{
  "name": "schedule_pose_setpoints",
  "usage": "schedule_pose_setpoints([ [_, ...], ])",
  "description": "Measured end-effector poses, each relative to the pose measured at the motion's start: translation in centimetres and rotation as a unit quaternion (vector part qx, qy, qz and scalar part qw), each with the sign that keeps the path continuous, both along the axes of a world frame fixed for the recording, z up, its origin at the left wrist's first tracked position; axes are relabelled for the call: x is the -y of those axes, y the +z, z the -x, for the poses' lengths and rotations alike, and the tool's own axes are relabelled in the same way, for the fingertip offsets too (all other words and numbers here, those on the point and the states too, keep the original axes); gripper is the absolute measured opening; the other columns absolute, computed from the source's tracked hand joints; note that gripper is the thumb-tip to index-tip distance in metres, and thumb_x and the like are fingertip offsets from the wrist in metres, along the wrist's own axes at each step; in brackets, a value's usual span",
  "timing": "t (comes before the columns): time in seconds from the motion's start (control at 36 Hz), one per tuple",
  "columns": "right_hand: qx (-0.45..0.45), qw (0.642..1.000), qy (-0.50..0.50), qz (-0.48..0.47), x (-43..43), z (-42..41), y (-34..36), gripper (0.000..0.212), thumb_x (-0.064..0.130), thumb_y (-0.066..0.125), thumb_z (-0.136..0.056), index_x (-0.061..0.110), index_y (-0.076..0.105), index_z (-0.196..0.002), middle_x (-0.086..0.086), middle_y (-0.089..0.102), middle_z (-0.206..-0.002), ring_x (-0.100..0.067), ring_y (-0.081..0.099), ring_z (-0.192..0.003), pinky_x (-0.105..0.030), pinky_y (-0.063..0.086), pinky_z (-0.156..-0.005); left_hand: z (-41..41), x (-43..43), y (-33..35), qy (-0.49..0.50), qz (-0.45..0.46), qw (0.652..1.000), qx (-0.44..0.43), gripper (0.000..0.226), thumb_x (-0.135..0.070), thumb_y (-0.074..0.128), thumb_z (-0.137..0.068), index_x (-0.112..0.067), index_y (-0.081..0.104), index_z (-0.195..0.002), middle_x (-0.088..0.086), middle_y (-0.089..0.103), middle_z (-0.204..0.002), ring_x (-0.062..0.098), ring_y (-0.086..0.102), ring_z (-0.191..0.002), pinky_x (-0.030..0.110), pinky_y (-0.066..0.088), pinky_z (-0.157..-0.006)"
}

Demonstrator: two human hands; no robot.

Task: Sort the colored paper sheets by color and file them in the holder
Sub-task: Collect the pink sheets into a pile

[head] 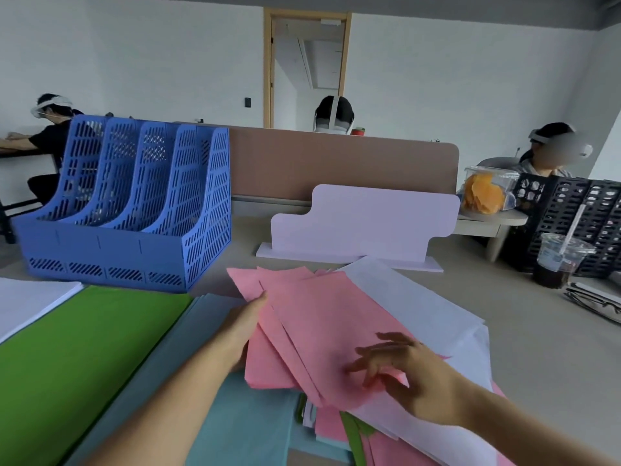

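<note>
Sheets of pink paper [319, 331]: your left hand [242, 331] grasps them, right hand [413, 378] fingers released; square edges first.

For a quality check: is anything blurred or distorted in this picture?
Head view: the right hand is smeared by motion over the pink sheets; the left hand is sharper; the wide lens slants the blue holder; light is soft.

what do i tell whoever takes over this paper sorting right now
Left hand grips the fanned pink sheets by their left edge; right hand open, fingers spread over them.
Sorted so far: green stack, light blue stack, white stack, all on the desk.
Left: mixed sheets beneath the pink, loose white sheets to the right; nothing shows in the blue holder yet.
</note>
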State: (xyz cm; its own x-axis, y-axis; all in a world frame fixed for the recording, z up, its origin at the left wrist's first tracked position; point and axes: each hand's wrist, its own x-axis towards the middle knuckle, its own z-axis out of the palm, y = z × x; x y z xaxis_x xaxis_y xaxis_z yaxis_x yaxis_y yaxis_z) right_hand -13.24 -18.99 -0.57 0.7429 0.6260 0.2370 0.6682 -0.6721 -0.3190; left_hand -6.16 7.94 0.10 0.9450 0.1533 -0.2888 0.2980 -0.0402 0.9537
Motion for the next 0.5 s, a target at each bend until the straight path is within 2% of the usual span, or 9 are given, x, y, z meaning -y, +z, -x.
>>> schedule_pose_setpoints([
  [0.06, -0.077, 0.997, 0.024, 0.002, -0.3, 0.0, 0.0, 0.038, -0.002, 0.048, -0.075, 0.016, 0.07, -0.1, 0.031, 0.057, -0.128, 0.013, 0.04, -0.129, -0.026, 0.017, -0.117, 0.2, 0.1, 0.1, -0.004, -0.03, 1.0, 0.004, 0.057, -0.051, 0.052, -0.094, -0.01, 0.052, -0.133, 0.009, 0.057, -0.129, 0.024, 0.055, -0.115, 0.026, 0.036, -0.08],
  [0.08, -0.124, 0.991, 0.045, -0.008, -0.6, 0.0, 0.2, 0.038, -0.004, 0.049, -0.077, 0.014, 0.07, -0.104, 0.027, 0.056, -0.132, 0.011, 0.039, -0.131, -0.025, 0.016, -0.117, 0.3, 0.1, 0.0, -0.019, -0.037, 0.999, 0.017, 0.05, -0.049, 0.057, -0.091, -0.013, 0.056, -0.126, 0.005, 0.061, -0.119, 0.02, 0.059, -0.105, 0.024, 0.039, -0.075],
  [0.14, -0.233, 0.967, 0.084, -0.056, -1.1, 0.0, 0.5, 0.031, -0.005, 0.051, -0.086, 0.008, 0.069, -0.108, 0.015, 0.057, -0.137, 0.003, 0.039, -0.135, -0.023, 0.019, -0.117, 0.2, 0.0, -0.4, -0.045, -0.03, 0.998, 0.035, 0.032, -0.031, 0.073, -0.084, -0.01, 0.065, -0.107, 0.001, 0.069, -0.1, 0.013, 0.064, -0.085, 0.023, 0.046, -0.069],
  [0.19, -0.307, 0.942, 0.085, -0.107, -1.7, -0.3, 0.9, 0.024, 0.008, 0.052, -0.092, 0.003, 0.069, -0.109, 0.008, 0.058, -0.136, -0.002, 0.04, -0.136, -0.02, 0.024, -0.115, -0.1, -0.1, -1.1, -0.056, -0.028, 0.997, 0.034, 0.028, -0.009, 0.078, -0.077, -0.004, 0.068, -0.103, 0.008, 0.073, -0.093, 0.019, 0.068, -0.082, 0.026, 0.052, -0.071],
  [0.28, -0.305, 0.926, -0.039, -0.219, -2.1, -1.8, 1.3, 0.035, 0.034, 0.054, -0.088, 0.013, 0.071, -0.11, 0.018, 0.057, -0.135, 0.0, 0.047, -0.13, -0.018, 0.031, -0.111, -0.1, -0.3, -1.2, -0.058, -0.031, 0.996, 0.058, 0.027, 0.005, 0.072, -0.078, -0.003, 0.066, -0.104, 0.006, 0.071, -0.091, 0.019, 0.067, -0.082, 0.024, 0.05, -0.065],
  [0.36, -0.216, 0.896, -0.229, -0.312, -1.7, -4.0, 1.7, 0.033, 0.036, 0.06, -0.092, 0.026, 0.059, -0.124, 0.015, 0.051, -0.138, -0.007, 0.053, -0.117, -0.007, 0.041, -0.086, 0.1, -0.4, -0.8, -0.065, 0.007, 0.992, 0.106, 0.032, 0.008, 0.069, -0.079, -0.008, 0.066, -0.107, 0.009, 0.071, -0.105, 0.02, 0.067, -0.094, 0.024, 0.05, -0.075],
  [0.39, -0.216, 0.875, -0.278, -0.333, -1.6, -4.6, 1.9, 0.041, 0.037, 0.061, -0.093, 0.028, 0.051, -0.132, 0.01, 0.05, -0.14, -0.009, 0.052, -0.112, -0.012, 0.042, -0.084, 0.4, -0.4, -0.5, -0.069, 0.022, 0.99, 0.118, 0.031, 0.006, 0.071, -0.079, -0.01, 0.066, -0.106, 0.007, 0.072, -0.105, 0.017, 0.067, -0.094, 0.023, 0.049, -0.076],
  [0.44, -0.235, 0.832, -0.338, -0.373, -1.2, -5.8, 2.1, 0.065, 0.049, 0.067, -0.085, 0.028, 0.041, -0.141, 0.005, 0.047, -0.141, -0.012, 0.052, -0.115, -0.027, 0.042, -0.096, 0.7, -0.5, 0.2, -0.071, 0.06, 0.986, 0.135, 0.035, -0.008, 0.079, -0.074, -0.013, 0.068, -0.107, 0.003, 0.074, -0.103, 0.017, 0.068, -0.097, 0.025, 0.05, -0.08],
  [0.5, -0.271, 0.793, -0.354, -0.416, -1.0, -6.7, 2.6, 0.079, 0.059, 0.076, -0.07, 0.027, 0.046, -0.135, 0.003, 0.059, -0.13, -0.017, 0.062, -0.109, -0.038, 0.047, -0.1, 0.8, -0.3, 1.0, -0.089, 0.109, 0.979, 0.146, 0.043, -0.024, 0.08, -0.069, -0.014, 0.069, -0.109, 0.003, 0.075, -0.102, 0.021, 0.069, -0.101, 0.031, 0.052, -0.085],
])
